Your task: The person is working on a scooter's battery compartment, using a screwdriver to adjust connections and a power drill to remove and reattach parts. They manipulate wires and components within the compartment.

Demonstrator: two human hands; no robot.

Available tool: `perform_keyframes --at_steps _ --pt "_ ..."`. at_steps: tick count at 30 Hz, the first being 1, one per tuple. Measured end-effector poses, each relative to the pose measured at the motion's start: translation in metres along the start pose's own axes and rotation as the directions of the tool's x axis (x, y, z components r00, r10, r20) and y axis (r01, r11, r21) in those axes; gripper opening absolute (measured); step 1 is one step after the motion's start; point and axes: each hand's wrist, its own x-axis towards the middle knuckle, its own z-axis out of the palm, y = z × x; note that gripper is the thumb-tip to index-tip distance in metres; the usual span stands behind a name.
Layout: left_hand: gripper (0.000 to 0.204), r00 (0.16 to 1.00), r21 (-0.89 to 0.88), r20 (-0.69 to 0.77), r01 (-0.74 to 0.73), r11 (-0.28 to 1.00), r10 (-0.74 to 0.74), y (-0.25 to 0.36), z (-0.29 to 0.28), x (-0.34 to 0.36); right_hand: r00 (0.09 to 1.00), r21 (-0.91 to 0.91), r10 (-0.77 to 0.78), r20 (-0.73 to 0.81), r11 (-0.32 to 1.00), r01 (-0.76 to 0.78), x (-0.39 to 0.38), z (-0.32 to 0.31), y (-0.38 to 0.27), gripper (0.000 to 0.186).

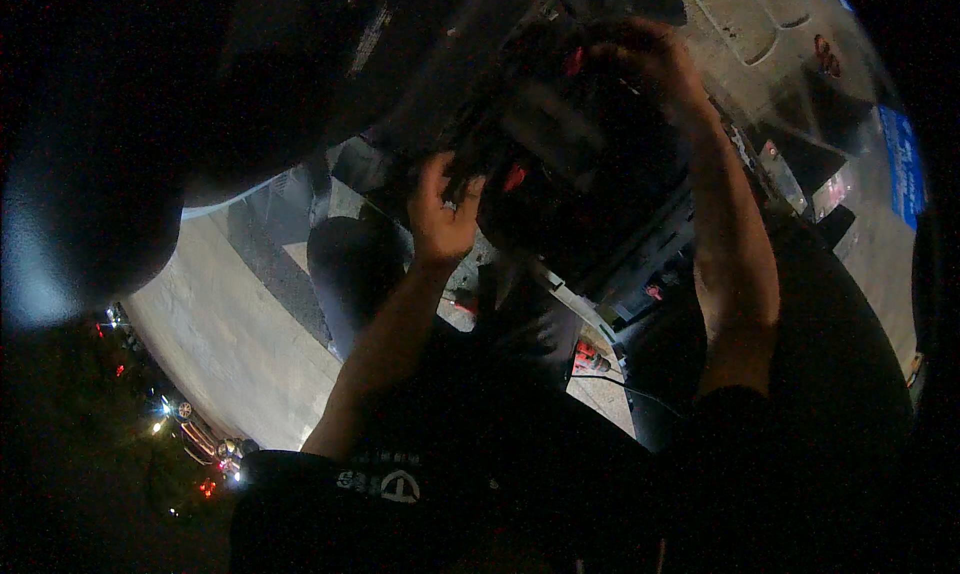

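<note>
Head view: I see the dark part (552, 122) at one o'clock, left hand (445, 219) at its eight, fingers parted, right hand (660, 62) at its two; what either grips I cannot tell; I'd steady both sides evenly

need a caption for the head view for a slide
Bare left hand and right hand at a dark assembly with small red parts, in dim light.
</note>
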Motion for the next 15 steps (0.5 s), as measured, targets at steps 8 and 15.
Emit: perform_keyframes --at_steps 8,15 --pt "0.052 0.99 0.037 -0.051 -0.129 0.991 0.131 -0.005 0.009 -0.006 0.997 -0.269 -0.034 0.066 0.962 0.05 0.009 -0.011 0.021 0.029" --pt "0.051 0.982 0.046 -0.087 -0.161 0.986 0.165 -0.022 0.016 -0.006 0.995 0.08 0.082 -0.049 0.994 -0.078 0.002 -0.005 0.008 0.031"
